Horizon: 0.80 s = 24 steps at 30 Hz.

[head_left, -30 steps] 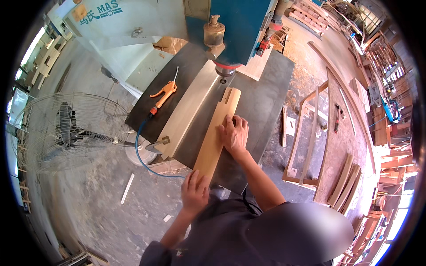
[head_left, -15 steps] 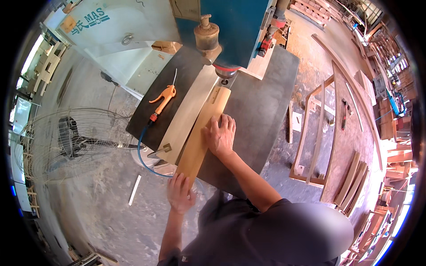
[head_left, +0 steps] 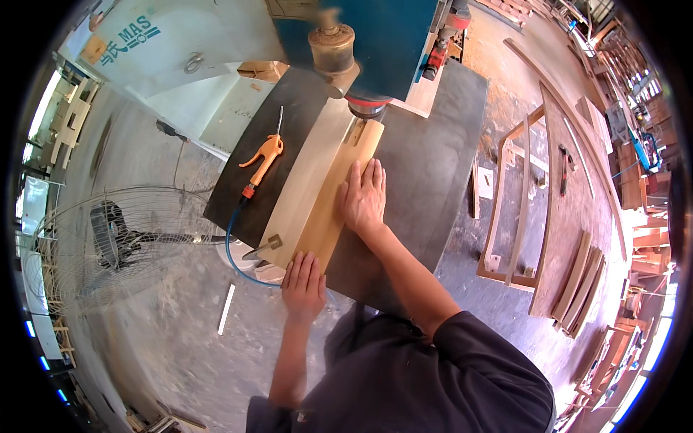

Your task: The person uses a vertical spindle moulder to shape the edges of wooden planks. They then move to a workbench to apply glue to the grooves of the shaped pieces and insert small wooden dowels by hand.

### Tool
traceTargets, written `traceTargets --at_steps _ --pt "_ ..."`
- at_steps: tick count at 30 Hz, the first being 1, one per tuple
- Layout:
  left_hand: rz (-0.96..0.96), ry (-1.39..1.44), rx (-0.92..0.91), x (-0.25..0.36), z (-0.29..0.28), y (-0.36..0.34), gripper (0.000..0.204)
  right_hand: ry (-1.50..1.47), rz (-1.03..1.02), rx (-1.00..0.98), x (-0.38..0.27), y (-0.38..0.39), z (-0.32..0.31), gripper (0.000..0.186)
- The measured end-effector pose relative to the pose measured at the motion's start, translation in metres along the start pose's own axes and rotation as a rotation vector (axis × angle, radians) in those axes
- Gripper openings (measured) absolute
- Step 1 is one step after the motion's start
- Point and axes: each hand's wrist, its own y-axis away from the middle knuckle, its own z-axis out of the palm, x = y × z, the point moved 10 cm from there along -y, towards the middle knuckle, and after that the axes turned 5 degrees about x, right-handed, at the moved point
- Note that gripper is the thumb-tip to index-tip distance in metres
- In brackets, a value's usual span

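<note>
My right hand point(head_left: 364, 193) lies with outstretched fingers on a yellowish board point(head_left: 326, 234), which has small slots near its far end. My left hand point(head_left: 303, 287) grips the board's near end, its thumb mostly hidden. The board lies alongside a pale wooden fence point(head_left: 302, 173) on a dark machine table point(head_left: 429, 195). Its far end is beneath the spindle point(head_left: 367, 107) of a blue machine point(head_left: 390, 50); the tool itself is hidden. An orange air gun point(head_left: 263, 159) with a blue hose rests left of the fence, and a small metal clamp point(head_left: 268, 244) sits at the fence's near end.
A wire-cage fan point(head_left: 115, 242) stands left of the machine above a concrete floor point(head_left: 177, 346). At the right are a wooden frame point(head_left: 494, 216) and a large panel point(head_left: 559, 209) bearing curved strips and hand tools. Timber pieces line the workshop's right side.
The board has moved forward and left, against the fence, its far end now under the spindle. Both my hands have moved forward with it.
</note>
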Motion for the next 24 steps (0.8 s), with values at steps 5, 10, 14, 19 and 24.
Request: traceTargets --at_steps 5,10,14,19,24 --pt "0.000 0.032 -0.031 0.004 0.011 -0.025 0.040 0.005 0.027 -0.002 0.014 -0.019 0.004 0.056" --pt "-0.012 0.060 -0.069 0.007 0.017 -0.045 0.042 0.024 0.009 0.005 0.025 -0.029 0.012 0.058" --pt "-0.029 0.087 -0.124 0.008 0.025 -0.059 0.046 0.023 0.018 -0.002 0.033 -0.038 0.018 0.060" --pt "-0.020 0.090 -0.091 0.007 0.035 -0.070 0.046 0.020 0.036 -0.008 0.043 -0.050 0.023 0.060" --pt "-0.014 0.082 -0.078 0.008 0.036 -0.077 0.045 0.003 0.028 -0.004 0.045 -0.057 0.024 0.059"
